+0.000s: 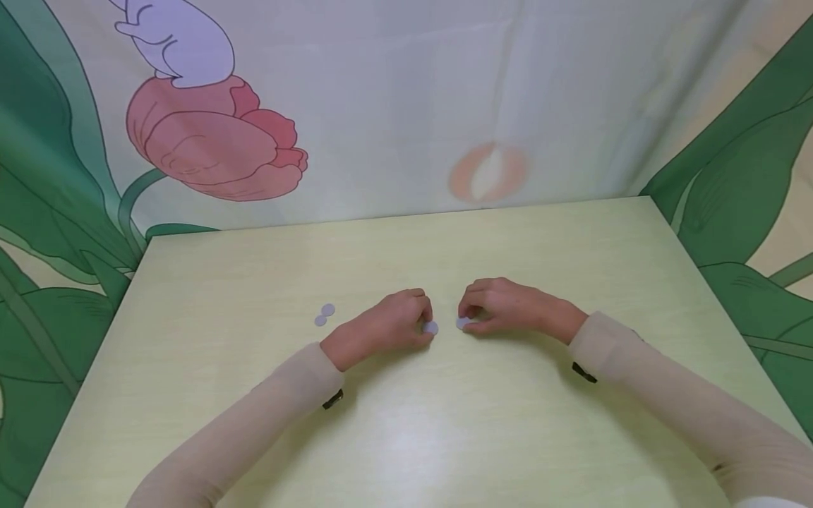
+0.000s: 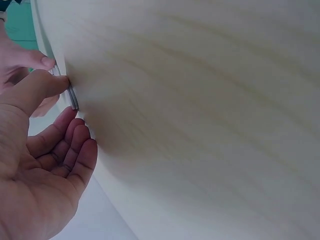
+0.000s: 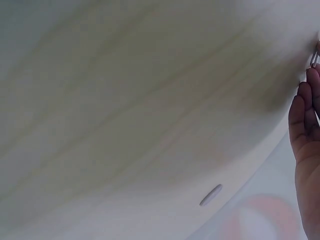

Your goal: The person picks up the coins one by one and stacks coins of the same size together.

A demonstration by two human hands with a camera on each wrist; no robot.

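Note:
My left hand (image 1: 395,321) pinches a small pale round disc (image 1: 431,328) between thumb and fingertips, low over the table. In the left wrist view, the held piece (image 2: 73,98) shows thin grey edges side by side, like flat discs laid together. Facing it across a narrow gap, my right hand (image 1: 504,308) pinches another pale disc (image 1: 463,322). At the right wrist view's edge, thin rims (image 3: 313,57) show by the fingertips. Two more discs, a first disc (image 1: 327,310) and a second disc (image 1: 320,321), lie touching or nearly so, left of the left hand.
A pale wooden table (image 1: 406,437) carries everything. Behind it hangs a white curtain (image 1: 381,106) printed with a pink flower and green leaves. One flat disc (image 3: 211,195) lies near the table's edge in the right wrist view.

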